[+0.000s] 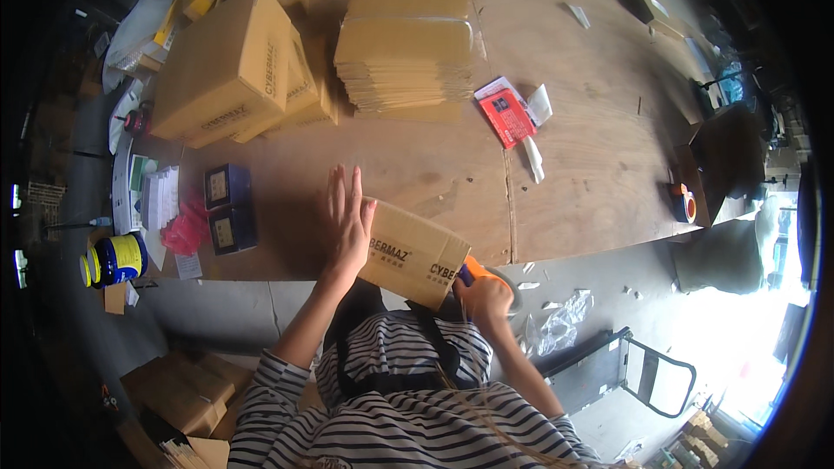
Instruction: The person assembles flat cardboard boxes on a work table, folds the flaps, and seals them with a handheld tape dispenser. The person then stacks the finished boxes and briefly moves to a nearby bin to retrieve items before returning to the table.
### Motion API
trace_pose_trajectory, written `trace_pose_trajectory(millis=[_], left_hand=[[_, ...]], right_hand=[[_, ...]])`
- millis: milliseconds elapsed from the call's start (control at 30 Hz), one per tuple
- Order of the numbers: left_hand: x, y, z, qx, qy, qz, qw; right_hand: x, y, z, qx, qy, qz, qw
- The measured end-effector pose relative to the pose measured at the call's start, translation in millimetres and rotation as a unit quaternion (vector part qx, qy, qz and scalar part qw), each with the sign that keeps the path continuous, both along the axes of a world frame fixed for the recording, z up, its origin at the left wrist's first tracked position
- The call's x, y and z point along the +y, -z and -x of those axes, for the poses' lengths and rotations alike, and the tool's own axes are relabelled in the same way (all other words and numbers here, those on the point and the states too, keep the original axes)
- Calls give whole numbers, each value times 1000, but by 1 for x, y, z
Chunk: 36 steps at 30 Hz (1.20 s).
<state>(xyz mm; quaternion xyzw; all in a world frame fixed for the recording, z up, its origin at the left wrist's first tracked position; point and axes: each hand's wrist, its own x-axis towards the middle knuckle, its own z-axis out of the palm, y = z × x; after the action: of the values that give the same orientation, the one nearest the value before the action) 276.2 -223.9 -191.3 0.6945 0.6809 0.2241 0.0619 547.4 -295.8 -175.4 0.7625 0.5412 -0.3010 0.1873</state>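
Observation:
In front of my body, at the table's near edge, a small brown cardboard box (410,254) with dark print sits tilted. My left hand (347,224) lies against the box's left end, its fingers stretched out and pointing away from me. At the opposite end, my right hand (486,295) is closed round an orange and blue tape dispenser (473,271), which touches or nearly touches the box. My fingers hide part of the dispenser.
Large cartons (230,78) and a stack of flattened cardboard (404,52) occupy the far left. Two dark blue boxes (230,208) stand left, beyond them a yellow-labelled jar (117,260). Red packet (506,117) lies right of centre. A trolley (625,369) is on the floor at right.

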Motion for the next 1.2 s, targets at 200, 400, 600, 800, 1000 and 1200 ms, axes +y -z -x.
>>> trace_pose_trajectory(millis=[200, 400, 600, 800, 1000, 1200], left_hand=[[-8, -67, -11, 66, 327, 65, 941], [-10, -74, -41, 161, 453, 159, 862], [10, -265, 9, -31, 309, -27, 950], [54, -349, 110, 336, 16, -414, 846], [106, -283, 197, 309, 61, -301, 900], [124, -259, 153, 298, 49, -440, 845]], right_hand=[[1, 10, -15, 53, 68, -83, 993], [9, -2, -31, 98, 107, -115, 983], [16, 13, -82, 148, 233, -177, 945], [40, 45, -109, 38, 229, -183, 955], [59, 73, -117, 36, 250, -193, 948], [74, 59, -122, 39, 290, -230, 928]])
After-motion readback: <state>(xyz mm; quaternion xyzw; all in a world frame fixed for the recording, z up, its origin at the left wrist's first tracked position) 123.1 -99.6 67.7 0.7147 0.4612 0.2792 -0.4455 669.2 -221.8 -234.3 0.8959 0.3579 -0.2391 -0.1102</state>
